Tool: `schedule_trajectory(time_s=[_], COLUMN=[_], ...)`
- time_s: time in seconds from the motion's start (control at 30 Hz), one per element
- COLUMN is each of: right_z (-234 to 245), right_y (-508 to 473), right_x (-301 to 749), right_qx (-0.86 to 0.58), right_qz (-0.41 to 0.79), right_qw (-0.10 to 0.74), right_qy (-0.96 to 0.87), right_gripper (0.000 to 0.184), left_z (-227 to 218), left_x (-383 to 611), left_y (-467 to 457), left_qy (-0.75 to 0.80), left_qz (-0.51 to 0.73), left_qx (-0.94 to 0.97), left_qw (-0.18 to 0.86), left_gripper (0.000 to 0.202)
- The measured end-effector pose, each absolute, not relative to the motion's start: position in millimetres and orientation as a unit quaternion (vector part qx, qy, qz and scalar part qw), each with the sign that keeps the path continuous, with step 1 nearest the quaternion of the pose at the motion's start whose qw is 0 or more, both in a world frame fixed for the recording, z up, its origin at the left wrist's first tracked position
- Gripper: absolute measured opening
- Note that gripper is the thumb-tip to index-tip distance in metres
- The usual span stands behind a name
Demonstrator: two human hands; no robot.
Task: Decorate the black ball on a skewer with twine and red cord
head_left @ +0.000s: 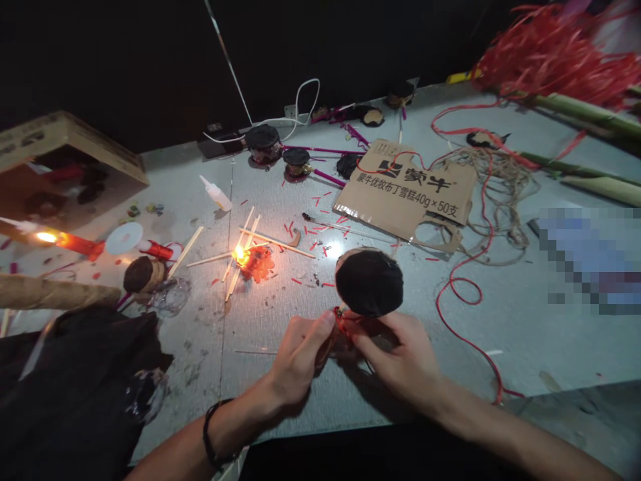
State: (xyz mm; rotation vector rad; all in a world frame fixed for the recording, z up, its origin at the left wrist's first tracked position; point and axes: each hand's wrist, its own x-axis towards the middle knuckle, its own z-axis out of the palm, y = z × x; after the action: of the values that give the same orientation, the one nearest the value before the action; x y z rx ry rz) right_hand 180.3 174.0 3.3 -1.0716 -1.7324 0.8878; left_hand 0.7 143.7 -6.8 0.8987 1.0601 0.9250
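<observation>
"How were the hands?"

"Closed: the left hand [299,357] and right hand [398,354] gripped the underside of a black disc [369,282], with red cord [348,323] between them."

"Where was the disc?"

"Held above the table [531,334]."

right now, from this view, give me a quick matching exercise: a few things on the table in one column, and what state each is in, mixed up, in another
Things
1. round black-topped object
2. crossed wooden sticks
3. white squeeze bottle
4. printed cardboard sheet

States
a. lying on its side
b. lying flat with a red cord across it
c. held between the left hand and the right hand
d. burning with a small flame

Right pairs: 1-c, 2-d, 3-a, 4-b
</observation>
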Motion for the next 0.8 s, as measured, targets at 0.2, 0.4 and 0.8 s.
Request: schedule_trajectory(time_s=[0.2,0.4,0.8], right_z=[8,8,5], right_y=[172,166,161], right_x=[180,183,181], right_qx=[-0.430,-0.400,-0.414], right_qz=[0.264,0.112,0.010], right_qw=[0.475,0.473,0.464], right_qy=[-0.721,-0.777,-0.783], right_gripper=[0.018,0.004,0.008], left_z=[-8,-6,3], left_x=[-2,-2,0], left_y=[143,144,146], left_qy=[0.479,0.489,0.486], left_qz=[0.398,0.386,0.386], left_qx=[0.422,0.427,0.480], left_qw=[0.658,0.655,0.621], left_gripper=[0.072,0.072,0.069])
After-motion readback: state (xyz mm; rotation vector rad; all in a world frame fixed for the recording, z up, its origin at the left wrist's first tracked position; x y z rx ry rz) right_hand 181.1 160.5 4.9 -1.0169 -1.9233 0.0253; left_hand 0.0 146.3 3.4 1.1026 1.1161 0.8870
